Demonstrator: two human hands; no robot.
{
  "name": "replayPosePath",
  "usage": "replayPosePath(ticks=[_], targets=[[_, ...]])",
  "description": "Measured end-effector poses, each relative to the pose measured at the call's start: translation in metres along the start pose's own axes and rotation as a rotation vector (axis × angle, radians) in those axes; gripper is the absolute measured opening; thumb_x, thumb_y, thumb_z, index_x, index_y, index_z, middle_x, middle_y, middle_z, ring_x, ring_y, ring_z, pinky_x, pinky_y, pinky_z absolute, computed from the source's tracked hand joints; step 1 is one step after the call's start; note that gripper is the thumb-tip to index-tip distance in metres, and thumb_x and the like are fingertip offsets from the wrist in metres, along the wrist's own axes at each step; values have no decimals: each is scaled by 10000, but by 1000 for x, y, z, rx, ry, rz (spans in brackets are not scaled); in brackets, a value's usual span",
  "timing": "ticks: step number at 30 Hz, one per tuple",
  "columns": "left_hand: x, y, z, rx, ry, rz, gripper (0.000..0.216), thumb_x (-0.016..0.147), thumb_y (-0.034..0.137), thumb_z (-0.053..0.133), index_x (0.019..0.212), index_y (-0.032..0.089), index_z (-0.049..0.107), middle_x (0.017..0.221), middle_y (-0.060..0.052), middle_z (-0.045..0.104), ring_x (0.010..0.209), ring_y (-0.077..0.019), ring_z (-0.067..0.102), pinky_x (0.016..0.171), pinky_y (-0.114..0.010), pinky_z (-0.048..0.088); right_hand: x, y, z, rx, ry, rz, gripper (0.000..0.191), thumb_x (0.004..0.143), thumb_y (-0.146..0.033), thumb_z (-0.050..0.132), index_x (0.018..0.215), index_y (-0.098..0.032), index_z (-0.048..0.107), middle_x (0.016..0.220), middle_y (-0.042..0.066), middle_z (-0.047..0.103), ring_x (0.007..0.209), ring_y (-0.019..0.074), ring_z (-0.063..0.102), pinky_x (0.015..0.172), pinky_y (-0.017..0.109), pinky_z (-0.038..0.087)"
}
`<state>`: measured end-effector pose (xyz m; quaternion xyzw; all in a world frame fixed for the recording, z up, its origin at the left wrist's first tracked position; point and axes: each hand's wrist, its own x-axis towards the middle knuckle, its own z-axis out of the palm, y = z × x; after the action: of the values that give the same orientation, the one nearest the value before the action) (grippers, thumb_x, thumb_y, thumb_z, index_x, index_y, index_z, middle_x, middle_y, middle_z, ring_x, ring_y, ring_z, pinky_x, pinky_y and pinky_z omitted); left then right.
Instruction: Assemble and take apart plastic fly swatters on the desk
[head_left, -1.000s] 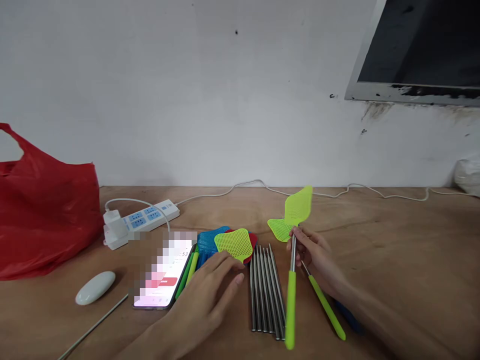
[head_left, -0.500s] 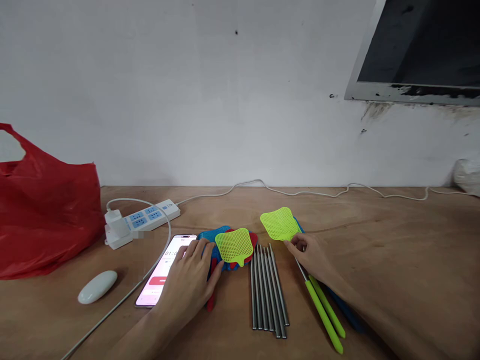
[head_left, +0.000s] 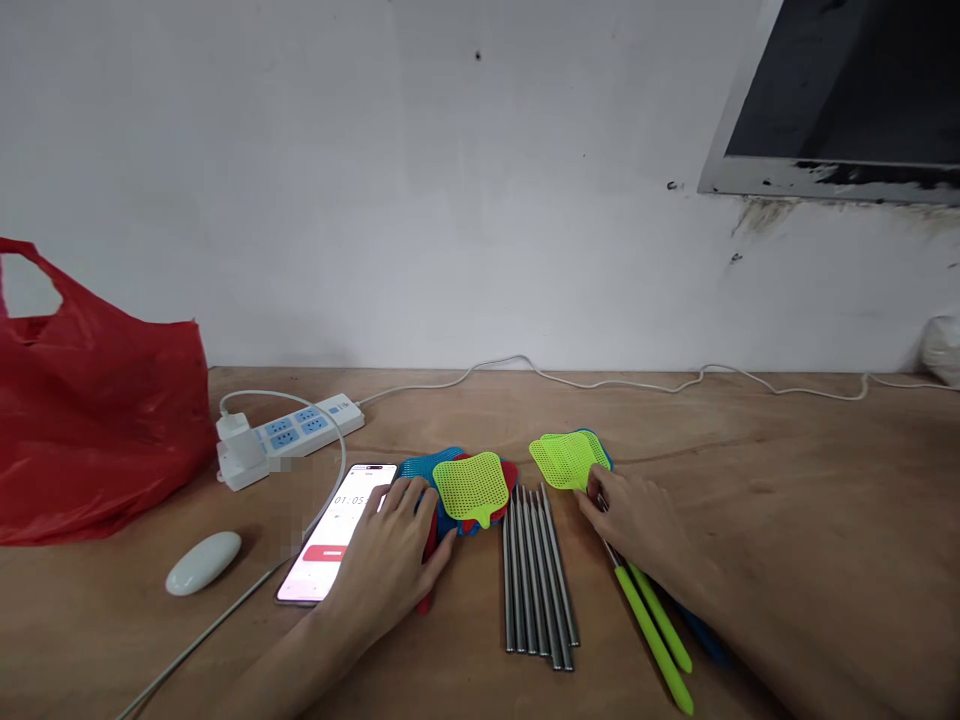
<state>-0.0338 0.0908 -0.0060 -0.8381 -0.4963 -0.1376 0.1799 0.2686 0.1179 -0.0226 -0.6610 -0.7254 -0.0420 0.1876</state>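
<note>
My right hand (head_left: pixel 619 515) is closed around the neck of a yellow-green fly swatter (head_left: pixel 562 459), whose mesh head overlaps another yellow-green one and a blue edge behind. Their yellow-green handles (head_left: pixel 654 635) slant toward me, and a blue handle (head_left: pixel 701 632) shows partly under my forearm. My left hand (head_left: pixel 390 550) rests with fingers spread beside a pile of loose swatter heads: a yellow-green head (head_left: pixel 471 488) on top, a red head (head_left: pixel 510 478) and a blue head (head_left: pixel 427 466) below. A red handle partly shows under its thumb. Several metal rods (head_left: pixel 538 580) lie side by side between my hands.
A lit phone (head_left: pixel 322 555) lies partly under my left hand. Left of it are a white mouse-shaped object (head_left: pixel 203 563), a power strip (head_left: pixel 311 428) with a plugged charger, and a red plastic bag (head_left: pixel 105 420). A white cable (head_left: pixel 615 383) runs along the wall.
My right hand has brought the yellow-green swatter's head over the other swatters, so the heads now overlap. The view has shifted slightly; my left hand stays by the pile.
</note>
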Motion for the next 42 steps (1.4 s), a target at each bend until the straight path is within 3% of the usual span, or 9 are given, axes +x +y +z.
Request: replayPosePath(ticks=[7,10,17,29,32,37,42], targets=[[-2,9,-4,-134,69,75,113,934,208,492,975,179,592,911,-81,663,842,-290,593,779,-426,444,-15,-22,-5,216,-65,-288,81,876,-240,545,798,-223,557,696,3,630,618,171,563,592,280,314],[-6,14,-4,-227,108,125,136,962,190,472,1022,186,594,885,-63,684,803,-267,611,744,-395,459,-22,-31,-5,214,-99,-285,53,852,-223,551,800,-225,543,718,8,624,661,182,567,606,286,321],[-12,17,1,-569,148,88,154,1003,277,504,1070,210,626,936,-44,716,832,-218,662,731,-323,523,-26,-35,-6,156,-89,-197,121,770,-217,587,680,-218,507,705,21,616,648,184,542,587,290,290],[-12,29,-11,-771,13,54,152,987,190,463,1030,216,607,912,-60,693,818,-217,657,712,-313,532,-28,-30,-4,119,-54,-159,201,701,-193,580,562,-224,437,594,12,574,584,181,527,553,301,264],[-12,29,-10,-803,19,37,151,986,185,459,1034,220,598,909,-55,693,817,-215,663,727,-314,532,-25,-25,-3,320,-55,-97,220,688,-197,590,543,-228,427,543,-15,517,529,157,468,538,295,286],[-14,29,-7,-808,-46,8,129,983,206,465,1046,232,575,924,-38,699,768,-201,677,674,-292,510,-23,-20,-3,967,-157,136,210,688,-284,637,551,-220,493,512,-47,419,486,125,390,473,260,282],[-17,26,-5,-781,-46,27,120,991,231,440,1070,239,530,897,-22,715,732,-192,688,634,-275,458,-23,-18,-11,1427,-329,384,282,675,-438,776,675,-199,624,510,-69,413,398,65,283,373,202,200]])
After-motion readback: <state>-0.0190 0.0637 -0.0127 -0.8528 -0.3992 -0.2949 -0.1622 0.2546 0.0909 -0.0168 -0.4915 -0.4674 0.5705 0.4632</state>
